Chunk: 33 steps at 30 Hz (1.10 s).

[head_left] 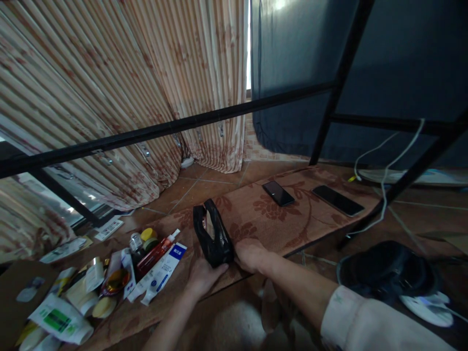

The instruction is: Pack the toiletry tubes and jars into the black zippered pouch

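Note:
A small glossy black pouch [219, 243] stands on the patterned cloth in front of me, its top gaping and something pale and pinkish showing inside. My left hand [205, 279] grips its lower left end, with the thumb along the near edge. My right hand [250, 254] is curled against the pouch's lower right side; its fingertips are hidden. Just left of the pouch lie a white and blue tube [164, 273] and a red bottle with a clear cap [155, 253]. Two dark phones, one nearer [278, 193] and one farther right [338, 200], lie on the cloth.
Toiletries, including a white and green tube [60, 319] and a yellow-lidded jar [148, 235], crowd the left end. A black metal bar [204, 117] crosses ahead. A white cable [385, 185] hangs at right above a black bag [387, 268]. Striped curtains [153, 73] hang behind.

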Each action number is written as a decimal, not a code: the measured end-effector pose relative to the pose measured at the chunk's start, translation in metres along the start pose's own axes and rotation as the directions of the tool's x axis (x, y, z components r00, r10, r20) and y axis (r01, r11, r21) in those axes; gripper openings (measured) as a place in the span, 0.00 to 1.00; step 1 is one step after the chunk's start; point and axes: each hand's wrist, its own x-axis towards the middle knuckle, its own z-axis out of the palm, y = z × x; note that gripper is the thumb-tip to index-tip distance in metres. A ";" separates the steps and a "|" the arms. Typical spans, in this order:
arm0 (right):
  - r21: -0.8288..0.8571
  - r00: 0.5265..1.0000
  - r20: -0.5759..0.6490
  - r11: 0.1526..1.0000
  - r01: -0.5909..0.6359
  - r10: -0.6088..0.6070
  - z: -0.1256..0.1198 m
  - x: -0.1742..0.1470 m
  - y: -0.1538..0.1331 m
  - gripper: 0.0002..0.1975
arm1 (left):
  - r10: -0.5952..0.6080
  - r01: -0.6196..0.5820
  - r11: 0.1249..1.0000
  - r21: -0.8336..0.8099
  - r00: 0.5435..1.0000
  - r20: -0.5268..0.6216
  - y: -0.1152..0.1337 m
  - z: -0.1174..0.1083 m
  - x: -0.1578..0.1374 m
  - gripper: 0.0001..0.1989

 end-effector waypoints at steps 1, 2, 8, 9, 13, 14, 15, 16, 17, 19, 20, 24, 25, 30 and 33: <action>0.001 1.000 0.002 1.000 -0.001 0.001 -0.001 0.000 0.000 0.17 | 0.010 -0.010 1.000 0.002 1.000 0.026 0.000 -0.003 0.003 0.21; 0.003 1.000 0.004 1.000 -0.001 0.001 -0.002 -0.001 -0.001 0.17 | 0.021 -0.021 1.000 0.002 0.998 0.052 0.000 -0.005 0.005 0.21; 0.022 1.000 -0.003 1.000 0.020 -0.020 0.001 0.000 0.003 0.18 | 0.062 -0.063 0.998 0.003 0.993 0.100 -0.005 -0.009 0.021 0.23; 0.025 1.000 -0.002 0.999 0.024 -0.024 0.003 0.002 0.004 0.18 | 0.057 -0.058 0.998 0.015 0.993 0.104 -0.005 -0.010 0.025 0.21; 0.043 0.999 0.006 0.998 0.040 -0.041 0.012 0.007 0.006 0.19 | 0.031 -0.043 0.995 0.094 0.991 0.130 -0.008 -0.011 0.035 0.13; 0.047 0.999 0.008 0.998 0.042 -0.042 0.013 0.008 0.005 0.20 | 0.033 -0.045 0.993 0.105 0.993 0.116 -0.009 -0.010 0.035 0.11; 0.050 0.999 0.012 0.998 0.041 -0.042 0.014 0.008 0.004 0.20 | 0.032 -0.042 0.993 0.110 0.996 0.087 -0.011 -0.008 0.035 0.11; 0.051 0.999 0.016 0.998 0.037 -0.038 0.014 0.008 0.004 0.21 | 0.029 -0.034 0.993 0.114 0.999 0.046 -0.014 -0.005 0.033 0.11; 0.051 0.999 0.020 0.998 0.032 -0.033 0.013 0.008 0.003 0.22 | 0.025 -0.025 0.993 0.119 1.000 -0.002 -0.017 -0.002 0.032 0.11; 0.050 0.999 0.029 0.998 0.024 -0.025 0.011 0.008 0.002 0.25 | 0.033 -0.022 0.991 0.134 0.996 -0.086 -0.023 0.006 0.028 0.11; 0.050 0.999 0.034 0.998 0.023 -0.025 0.010 0.008 0.002 0.27 | 0.052 -0.034 0.988 0.148 0.992 -0.117 -0.025 0.010 0.026 0.10; 0.056 0.999 0.044 0.998 0.029 -0.032 0.008 0.007 0.004 0.28 | 0.135 -0.099 0.974 0.205 0.976 -0.170 -0.033 0.018 0.024 0.09; 0.058 0.999 0.044 0.998 0.029 -0.032 0.007 0.007 0.005 0.27 | 0.143 -0.107 0.972 0.209 0.975 -0.169 -0.034 0.018 0.025 0.09; 0.065 0.998 0.052 0.997 0.029 -0.032 0.006 0.006 0.003 0.28 | 0.150 -0.115 0.972 0.204 0.974 -0.169 -0.036 0.018 0.026 0.09; 0.059 0.998 0.053 0.998 0.031 -0.034 0.007 0.004 0.002 0.28 | 0.161 -0.122 0.969 0.215 0.972 -0.173 -0.035 0.017 0.026 0.09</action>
